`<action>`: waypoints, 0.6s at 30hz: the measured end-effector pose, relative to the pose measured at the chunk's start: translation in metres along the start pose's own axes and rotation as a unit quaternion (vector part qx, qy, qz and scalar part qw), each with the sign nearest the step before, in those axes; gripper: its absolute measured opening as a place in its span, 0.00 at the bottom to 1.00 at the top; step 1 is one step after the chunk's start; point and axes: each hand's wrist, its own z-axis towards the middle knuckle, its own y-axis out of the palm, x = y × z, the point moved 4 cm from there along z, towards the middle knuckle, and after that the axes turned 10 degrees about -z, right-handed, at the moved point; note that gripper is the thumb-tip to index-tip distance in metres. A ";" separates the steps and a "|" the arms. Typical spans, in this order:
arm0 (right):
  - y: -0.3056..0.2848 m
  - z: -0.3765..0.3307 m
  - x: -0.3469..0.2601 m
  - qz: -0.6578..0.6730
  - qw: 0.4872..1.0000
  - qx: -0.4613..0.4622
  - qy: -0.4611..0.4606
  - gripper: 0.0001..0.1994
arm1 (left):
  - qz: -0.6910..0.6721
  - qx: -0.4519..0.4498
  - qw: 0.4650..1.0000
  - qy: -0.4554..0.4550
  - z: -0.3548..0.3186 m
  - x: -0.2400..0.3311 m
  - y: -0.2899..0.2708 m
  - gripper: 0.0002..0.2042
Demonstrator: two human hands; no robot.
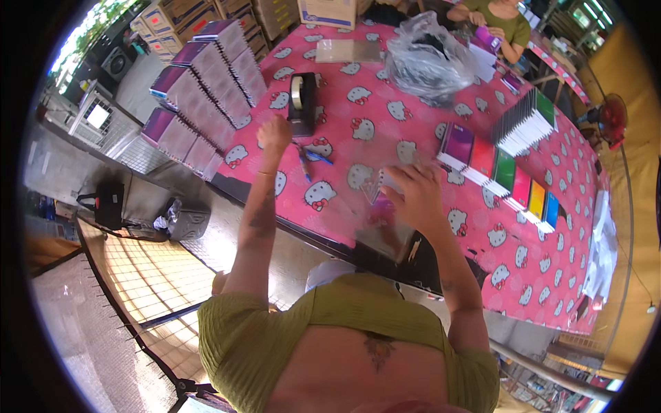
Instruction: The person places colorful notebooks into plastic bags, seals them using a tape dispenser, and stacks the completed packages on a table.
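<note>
From the head camera, the person's right hand (416, 196) rests over a clear plastic sleeve (385, 230) lying on the table (413, 117), which is covered in a pink cloth with a cartoon cat print. The sleeve is see-through and glossy, with something pink and a spiral-bound edge showing inside it; it sits near the table's near edge. The fingers are curled down onto the sleeve, pressing or pinching it, though how tight the grip is cannot be told. The left hand (274, 133) is raised beside a black tape dispenser (301, 103), its fingers bunched in a loose fist; whether it holds anything cannot be told. Blue pens (313, 158) lie just beside it. Stacks of purple notebooks (206, 89) stand to the left, a row of coloured notebooks (506, 175) to the right
</note>
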 end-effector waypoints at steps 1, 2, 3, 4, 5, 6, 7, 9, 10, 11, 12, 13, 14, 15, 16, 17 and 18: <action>-0.006 0.000 -0.001 -0.008 1.000 0.000 0.001 0.21 | -0.004 -0.022 1.000 0.002 -0.011 0.018 -0.011 0.12; -0.012 0.002 -0.004 -0.015 1.000 0.004 -0.001 0.20 | -0.007 -0.038 0.999 0.003 -0.023 0.033 -0.024 0.11; 0.001 0.009 -0.012 0.005 0.999 0.033 0.014 0.19 | -0.123 -0.084 0.987 0.063 -0.023 0.050 -0.051 0.09; 0.000 0.008 -0.011 -0.002 0.999 0.032 0.015 0.19 | -0.270 -0.145 0.947 0.101 -0.049 0.075 -0.048 0.08; -0.001 0.008 -0.011 -0.008 0.999 0.033 0.013 0.18 | -0.442 -0.254 0.850 0.132 -0.073 0.098 -0.042 0.10; -0.002 0.005 -0.008 -0.007 1.000 0.018 0.014 0.18 | -0.596 -0.350 0.707 0.153 -0.098 0.123 -0.037 0.12; 0.002 0.005 -0.008 -0.001 1.000 0.011 0.020 0.18 | -0.582 -0.368 0.694 0.211 -0.113 0.144 -0.039 0.12; 0.006 0.011 -0.009 0.003 1.000 -0.009 0.024 0.18 | -0.534 -0.390 0.700 0.271 -0.125 0.170 -0.041 0.13; 0.007 0.016 -0.010 0.000 0.999 -0.024 0.025 0.17 | -0.501 -0.396 0.719 0.275 -0.124 0.179 -0.037 0.13; 0.007 0.018 -0.010 -0.004 0.999 -0.038 0.025 0.17 | -0.484 -0.391 0.726 0.293 -0.123 0.183 -0.038 0.13; 0.004 0.017 -0.009 0.004 0.999 -0.043 0.020 0.18 | -0.465 -0.385 0.735 0.310 -0.122 0.186 -0.039 0.12; 0.000 0.016 -0.007 0.012 0.999 -0.048 0.015 0.19 | -0.461 -0.367 0.733 0.341 -0.120 0.186 -0.042 0.11; -0.005 0.014 -0.004 0.020 0.998 -0.053 0.009 0.20 | -0.457 -0.349 0.730 0.371 -0.120 0.187 -0.045 0.11; -0.018 0.012 0.003 0.018 0.999 -0.008 0.043 0.21 | -0.448 -0.343 0.734 0.377 -0.121 0.187 -0.046 0.09; -0.033 0.010 0.012 0.017 0.996 0.037 0.073 0.23 | -0.438 -0.335 0.741 0.382 -0.120 0.184 -0.048 0.08; -0.043 0.006 0.023 0.017 0.991 0.083 0.103 0.24 | -0.428 -0.326 0.748 0.388 -0.120 0.182 -0.049 0.07; -0.034 -0.007 0.045 0.081 0.986 0.045 0.138 0.25 | -0.423 -0.304 0.751 0.405 -0.121 0.187 -0.049 0.07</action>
